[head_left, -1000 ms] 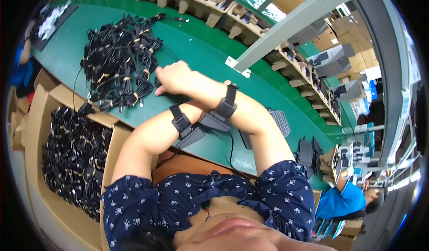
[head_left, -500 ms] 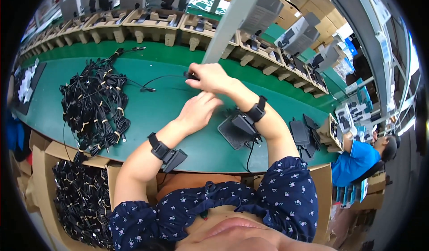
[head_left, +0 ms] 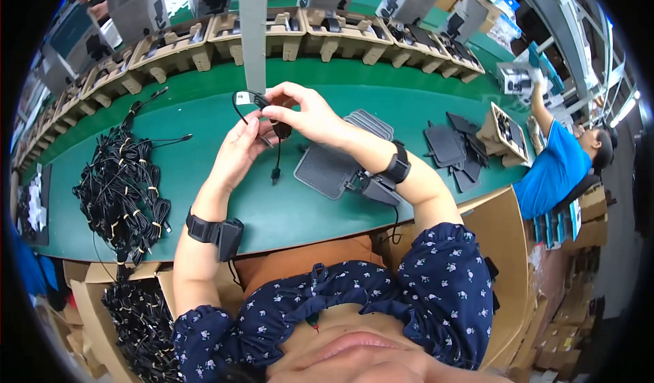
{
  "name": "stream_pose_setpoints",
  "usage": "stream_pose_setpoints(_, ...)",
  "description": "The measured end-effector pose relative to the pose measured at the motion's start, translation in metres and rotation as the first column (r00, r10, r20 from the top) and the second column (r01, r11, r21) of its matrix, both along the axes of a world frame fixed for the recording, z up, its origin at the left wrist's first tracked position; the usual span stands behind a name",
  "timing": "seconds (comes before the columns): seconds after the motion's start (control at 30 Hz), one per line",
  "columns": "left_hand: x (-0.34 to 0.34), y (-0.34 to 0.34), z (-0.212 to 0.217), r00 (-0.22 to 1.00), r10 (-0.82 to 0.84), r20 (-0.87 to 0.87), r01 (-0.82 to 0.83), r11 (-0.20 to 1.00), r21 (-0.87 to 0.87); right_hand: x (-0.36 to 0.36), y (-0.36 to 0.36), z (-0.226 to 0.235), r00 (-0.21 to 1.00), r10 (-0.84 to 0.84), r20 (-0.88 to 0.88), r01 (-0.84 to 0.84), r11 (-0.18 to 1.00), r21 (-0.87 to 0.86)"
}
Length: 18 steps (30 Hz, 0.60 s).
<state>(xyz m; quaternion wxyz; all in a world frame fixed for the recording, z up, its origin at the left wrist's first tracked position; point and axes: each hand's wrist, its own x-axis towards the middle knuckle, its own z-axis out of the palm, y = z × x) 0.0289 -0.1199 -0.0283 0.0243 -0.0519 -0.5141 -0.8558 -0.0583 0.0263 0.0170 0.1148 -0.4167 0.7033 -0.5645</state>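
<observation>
Head view: left hand (head_left: 240, 144), right hand (head_left: 304, 112) pinch black cable (head_left: 275, 152) (white tag (head_left: 242, 98) attached).

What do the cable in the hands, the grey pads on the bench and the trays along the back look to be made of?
Cable: black, rubbery-looking sheath, bending freely, held by both the left hand and right hand.
Grey pads: probably textured plastic or mesh; fine grid surface.
Trays: likely moulded pulp cardboard, matte tan.

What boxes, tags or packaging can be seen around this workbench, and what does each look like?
White tag: small, rectangular, on the black cable both hands hold.
Pulp trays: tan, moulded, in a row along the bench's far edge.
Cardboard box: brown, open, at the person's right.
Cardboard box of cable bundles: brown, lower left.
Grey pouches: flat, rectangular, on the green bench.
</observation>
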Motion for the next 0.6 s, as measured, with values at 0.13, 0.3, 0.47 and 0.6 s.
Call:
stream_pose_setpoints(0.13, 0.005, 0.008, 0.002, 0.983, -0.182, -0.004, 0.181, 0.976, 0.12, -0.003, -0.002, -0.008, 0.875, -0.185, -0.447, 0.219, 0.975, 0.026)
stream_pose_setpoints(0.3, 0.0, 0.0, -0.011, 0.995, -0.058, 0.085, 0.059, 0.998, -0.009, -0.018, 0.015, -0.005, 0.746, -0.229, -0.625, 0.316, 0.948, 0.03)
stream_pose_setpoints(0.47, -0.009, -0.014, -0.004, 0.976, 0.131, 0.176, -0.136, 0.991, 0.017, -0.035, 0.087, 0.028, 0.734, -0.373, -0.568, 0.508, 0.856, 0.095)
stream_pose_setpoints(0.6, -0.011, -0.018, -0.015, 0.981, 0.098, 0.17, -0.103, 0.994, 0.02, 0.01, 0.107, 0.021, 0.642, -0.017, -0.766, 0.466, 0.803, 0.373)
